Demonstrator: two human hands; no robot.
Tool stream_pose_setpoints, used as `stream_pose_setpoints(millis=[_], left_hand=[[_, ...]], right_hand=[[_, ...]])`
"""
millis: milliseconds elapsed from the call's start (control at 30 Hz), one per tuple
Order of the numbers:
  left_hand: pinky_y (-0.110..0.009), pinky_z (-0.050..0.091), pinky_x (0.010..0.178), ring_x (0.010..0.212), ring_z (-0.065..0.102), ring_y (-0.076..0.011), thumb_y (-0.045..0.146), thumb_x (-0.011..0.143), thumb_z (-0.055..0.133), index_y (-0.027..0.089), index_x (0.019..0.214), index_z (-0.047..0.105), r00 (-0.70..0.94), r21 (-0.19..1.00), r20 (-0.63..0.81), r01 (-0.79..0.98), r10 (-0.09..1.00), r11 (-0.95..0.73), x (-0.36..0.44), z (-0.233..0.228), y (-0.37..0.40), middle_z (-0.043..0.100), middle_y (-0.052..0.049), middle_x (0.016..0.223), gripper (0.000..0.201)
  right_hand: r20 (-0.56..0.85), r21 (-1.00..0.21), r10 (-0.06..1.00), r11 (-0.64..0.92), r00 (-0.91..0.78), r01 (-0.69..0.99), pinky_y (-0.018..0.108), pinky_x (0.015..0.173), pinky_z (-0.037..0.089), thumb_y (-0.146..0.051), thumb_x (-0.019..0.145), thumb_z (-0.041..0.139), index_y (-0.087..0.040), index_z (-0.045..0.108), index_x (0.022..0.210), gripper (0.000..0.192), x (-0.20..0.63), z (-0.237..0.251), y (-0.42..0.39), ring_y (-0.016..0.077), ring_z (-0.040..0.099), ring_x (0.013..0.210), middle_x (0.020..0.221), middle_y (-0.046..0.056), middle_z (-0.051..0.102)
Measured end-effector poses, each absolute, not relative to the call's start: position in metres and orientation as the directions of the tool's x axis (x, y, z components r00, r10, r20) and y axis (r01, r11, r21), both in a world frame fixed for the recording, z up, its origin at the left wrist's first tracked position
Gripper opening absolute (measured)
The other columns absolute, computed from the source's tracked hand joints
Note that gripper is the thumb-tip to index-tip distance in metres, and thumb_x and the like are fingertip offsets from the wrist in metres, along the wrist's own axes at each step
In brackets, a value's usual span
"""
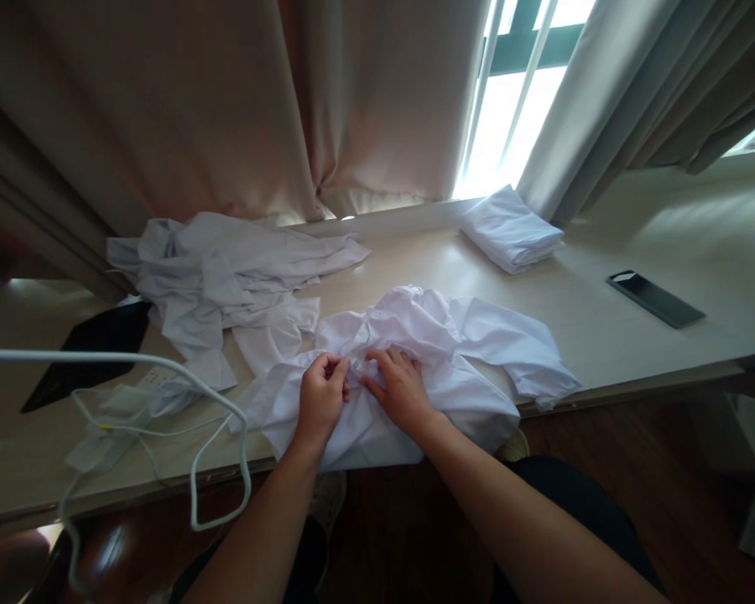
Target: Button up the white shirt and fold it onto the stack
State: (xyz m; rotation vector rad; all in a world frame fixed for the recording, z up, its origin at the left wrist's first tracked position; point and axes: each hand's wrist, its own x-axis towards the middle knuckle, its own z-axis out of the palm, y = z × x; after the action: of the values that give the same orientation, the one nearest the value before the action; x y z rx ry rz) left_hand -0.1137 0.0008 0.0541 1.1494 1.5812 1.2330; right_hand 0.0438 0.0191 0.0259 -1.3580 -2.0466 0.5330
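Here, a crumpled white shirt lies on the near part of a pale wooden table, its lower edge draped over the table's front rim and one sleeve stretched out to the right. Both hands rest on the middle of the garment, close together and almost touching each other. The left hand has its fingers curled in and bunched, pinching a fold of the white fabric between thumb and fingertips. The right hand lies beside it with fingers bent and close together, the tips pressed into the cloth and gripping the same ridge of fabric. Both bare forearms reach up from the bottom edge of the view.

Just left of the shirt, a loose heap of white clothes sprawls across the table, touching or nearly touching the shirt's left side. Further left lies a dark flat object, partly under that heap, and near it a white cable loops over a white power strip and off the table's front edge. Well behind the shirt, by the window, sits a neatly folded white garment. Far right, apart from everything, a black phone lies flat. Beige curtains hang behind the table.
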Motion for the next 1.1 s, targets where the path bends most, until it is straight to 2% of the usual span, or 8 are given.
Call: stream_pose_setpoints(millis=[133,333,567,767,900,1000,1100], left_hand=[[-0.022,0.041,0.042,0.042,0.048,-0.0104,0.048,0.086,0.064,0.019,0.083,0.057,-0.275,0.969,-0.036,0.227,0.961,0.101,-0.113,0.058,-0.001,0.052,0.005,0.055,0.03],[-0.022,0.042,0.042,0.045,0.052,-0.012,0.05,0.084,0.065,0.019,0.084,0.062,-0.31,0.935,-0.01,0.333,0.951,0.118,-0.12,0.061,-0.002,0.056,0.003,0.056,0.032],[-0.022,0.04,0.039,0.041,0.05,-0.0127,0.053,0.085,0.062,0.019,0.082,0.062,-0.348,0.929,-0.008,0.345,0.937,0.136,-0.129,0.053,0.002,0.054,0.003,0.052,0.034],[-0.022,0.04,0.043,0.045,0.049,-0.0124,0.052,0.088,0.06,0.02,0.088,0.064,-0.299,0.909,0.01,0.4,0.954,0.115,-0.132,0.052,0.004,0.054,0.003,0.057,0.033],[-0.025,0.048,0.057,0.065,0.059,-0.0155,0.044,0.09,0.058,0.022,0.109,0.068,-0.231,0.818,0.176,0.575,0.957,-0.012,-0.139,0.061,0.006,0.064,-0.002,0.081,0.031],[-0.032,0.053,0.079,0.091,0.063,-0.0213,0.032,0.087,0.06,0.024,0.12,0.066,-0.175,0.679,0.332,0.727,0.927,-0.106,-0.152,0.065,0.009,0.067,-0.006,0.101,0.034],[-0.043,0.045,0.104,0.116,0.059,-0.0272,0.021,0.079,0.065,0.025,0.116,0.069,-0.052,0.512,0.383,0.843,0.922,-0.165,-0.167,0.063,0.012,0.066,-0.007,0.119,0.037]], right_hand=[[0.267,-0.569,0.918,0.396,-0.293,0.72,0.039,0.087,0.032,-0.034,0.098,0.058,-0.027,0.064,0.104,0.011,0.042,0.026,0.017,0.0265,0.055,0.104,0.107,0.006,0.064],[0.262,-0.559,0.915,0.404,-0.308,0.724,0.038,0.087,0.03,-0.03,0.099,0.055,-0.024,0.063,0.099,0.01,0.04,0.025,0.017,0.0249,0.054,0.104,0.105,0.006,0.064],[0.242,-0.551,0.905,0.425,-0.35,0.718,0.037,0.09,0.03,-0.03,0.1,0.054,-0.025,0.064,0.099,0.011,0.04,0.033,0.015,0.022,0.054,0.106,0.106,0.004,0.063],[0.248,-0.625,0.91,0.412,-0.332,0.662,0.036,0.09,0.032,-0.027,0.098,0.056,-0.024,0.064,0.095,0.008,0.041,0.032,0.016,0.0212,0.054,0.106,0.104,0.003,0.062],[0.238,-0.794,0.938,0.337,-0.251,0.506,0.032,0.086,0.035,-0.022,0.093,0.056,-0.021,0.06,0.086,0.007,0.047,0.029,0.024,0.0184,0.055,0.096,0.096,0.002,0.061],[0.211,-0.933,0.954,0.261,-0.212,0.249,0.028,0.076,0.037,-0.023,0.088,0.057,-0.02,0.055,0.077,0.012,0.053,0.032,0.035,0.0157,0.051,0.082,0.082,0.0,0.055],[0.125,-0.992,0.966,0.116,-0.227,-0.052,0.026,0.064,0.033,-0.028,0.084,0.059,-0.021,0.052,0.074,0.014,0.061,0.037,0.045,0.0129,0.042,0.065,0.069,-0.004,0.046]])
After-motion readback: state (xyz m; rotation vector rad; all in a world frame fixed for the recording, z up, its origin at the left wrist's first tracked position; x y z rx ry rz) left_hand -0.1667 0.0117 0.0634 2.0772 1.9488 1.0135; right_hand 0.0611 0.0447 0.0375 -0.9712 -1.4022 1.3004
